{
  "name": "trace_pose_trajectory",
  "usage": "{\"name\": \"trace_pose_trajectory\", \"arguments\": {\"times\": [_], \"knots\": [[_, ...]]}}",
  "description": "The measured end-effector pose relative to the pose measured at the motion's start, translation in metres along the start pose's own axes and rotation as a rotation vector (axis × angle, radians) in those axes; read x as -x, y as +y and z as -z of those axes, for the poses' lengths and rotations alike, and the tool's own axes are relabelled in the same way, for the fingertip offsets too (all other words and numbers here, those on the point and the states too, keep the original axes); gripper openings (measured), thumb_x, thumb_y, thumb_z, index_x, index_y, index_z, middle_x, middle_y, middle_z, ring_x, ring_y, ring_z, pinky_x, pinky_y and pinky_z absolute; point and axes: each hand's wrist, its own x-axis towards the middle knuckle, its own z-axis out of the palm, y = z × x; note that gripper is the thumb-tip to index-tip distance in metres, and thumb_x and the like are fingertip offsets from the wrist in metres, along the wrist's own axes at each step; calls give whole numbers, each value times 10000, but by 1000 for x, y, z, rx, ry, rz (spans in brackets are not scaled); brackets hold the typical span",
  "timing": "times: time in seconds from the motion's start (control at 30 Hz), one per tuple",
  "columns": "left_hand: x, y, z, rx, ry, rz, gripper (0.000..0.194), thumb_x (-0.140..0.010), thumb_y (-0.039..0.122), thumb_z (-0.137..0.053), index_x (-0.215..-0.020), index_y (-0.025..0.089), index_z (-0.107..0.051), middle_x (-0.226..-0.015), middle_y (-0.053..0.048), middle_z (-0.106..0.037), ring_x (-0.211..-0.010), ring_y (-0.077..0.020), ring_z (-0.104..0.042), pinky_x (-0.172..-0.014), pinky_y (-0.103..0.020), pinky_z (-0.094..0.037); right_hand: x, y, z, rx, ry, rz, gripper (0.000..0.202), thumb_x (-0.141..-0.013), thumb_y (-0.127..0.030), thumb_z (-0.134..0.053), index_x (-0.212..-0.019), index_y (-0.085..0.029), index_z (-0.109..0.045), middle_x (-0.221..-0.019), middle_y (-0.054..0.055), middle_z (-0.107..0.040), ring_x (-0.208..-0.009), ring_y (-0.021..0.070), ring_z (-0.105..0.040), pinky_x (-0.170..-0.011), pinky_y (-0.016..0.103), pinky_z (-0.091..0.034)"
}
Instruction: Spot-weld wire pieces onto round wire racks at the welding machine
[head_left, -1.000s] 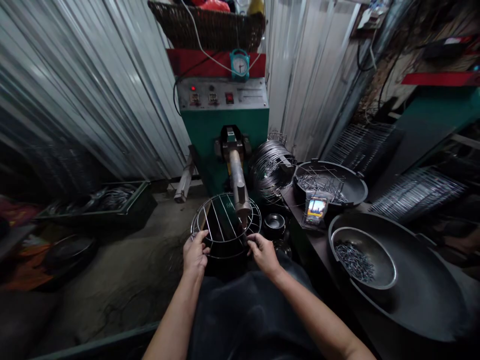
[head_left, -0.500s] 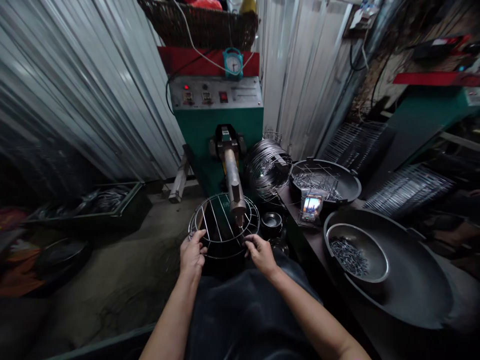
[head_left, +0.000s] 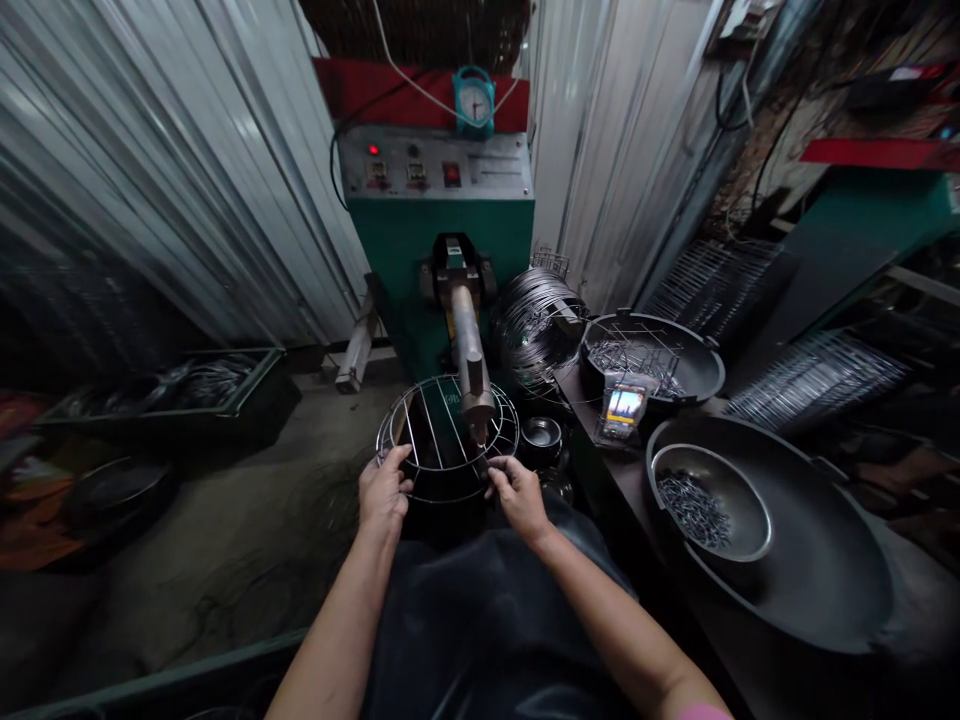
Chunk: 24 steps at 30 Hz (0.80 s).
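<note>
A round wire rack (head_left: pixel 409 449) with two rings and parallel bars sits around the tip of a green spot welder's metal arm (head_left: pixel 472 372). My left hand (head_left: pixel 384 490) grips the rack's near left rim, thumb on top. Close to the near right rim, my right hand (head_left: pixel 517 495) is closed in a pinch just below the welder's tip (head_left: pixel 481 428). Whatever lies between those fingertips is too small to make out. The lower part of the rack is dark and partly hidden by both hands.
Right of the welder lies a wire coil (head_left: pixel 536 320). A pan of wire pieces (head_left: pixel 709 350), a bagged phone (head_left: pixel 622 410) and a large wok (head_left: pixel 832 560) stand on the right bench. Inside the wok, a bowl (head_left: pixel 754 490) holds short metal pieces. A bin (head_left: pixel 247 395) stands left.
My view has tilted down slightly, so the welder's panel sits higher. Both hands keep their places at the rack, with little visible movement.
</note>
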Motion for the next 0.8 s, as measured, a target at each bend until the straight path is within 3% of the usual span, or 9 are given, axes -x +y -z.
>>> {"name": "trace_pose_trajectory", "arguments": {"times": [0.2, 0.47, 0.63, 0.8], "knots": [[-9, -3, -3, 32, -12, 17, 411, -363, 312, -741, -637, 148, -483, -535, 77, -352, -432, -48, -276, -349, -179, -188, -7, -2, -2, -18, 9, 11, 140, -798, -281, -476, -833, -186, -573, -683, -2, -635, -491, 104, -575, -532, 226, -460], [-14, -1, -8, -21, 69, 44, 406, -334, 310, -735, -570, 167, -437, -490, 70, -352, -411, -58, -291, -326, -187, -205, -14, -2, -4, -6, 20, 22, 158, -802, -276, -472, -839, -179, -592, -686, 1, -643, -456, 97, -561, -493, 216, -444], [-14, 2, -8, -65, 82, 43, 394, -335, 329, -720, -592, 154, -478, -471, 68, -355, -408, -75, -323, -328, -204, -237, -7, 0, 1, 90, 38, 63, 180, -798, -239, -496, -912, -193, -627, -601, -22, -630, -507, 116, -594, -558, 222, -476], [-16, -2, -7, -93, 98, 53, 403, -330, 329, -734, -576, 156, -467, -483, 63, -371, -415, -81, -345, -333, -203, -240, 7, 1, 18, 258, 103, 234, 204, -793, -222, -538, -979, -185, -613, -880, 51, -675, -734, 153, -634, -703, 262, -496]]}}
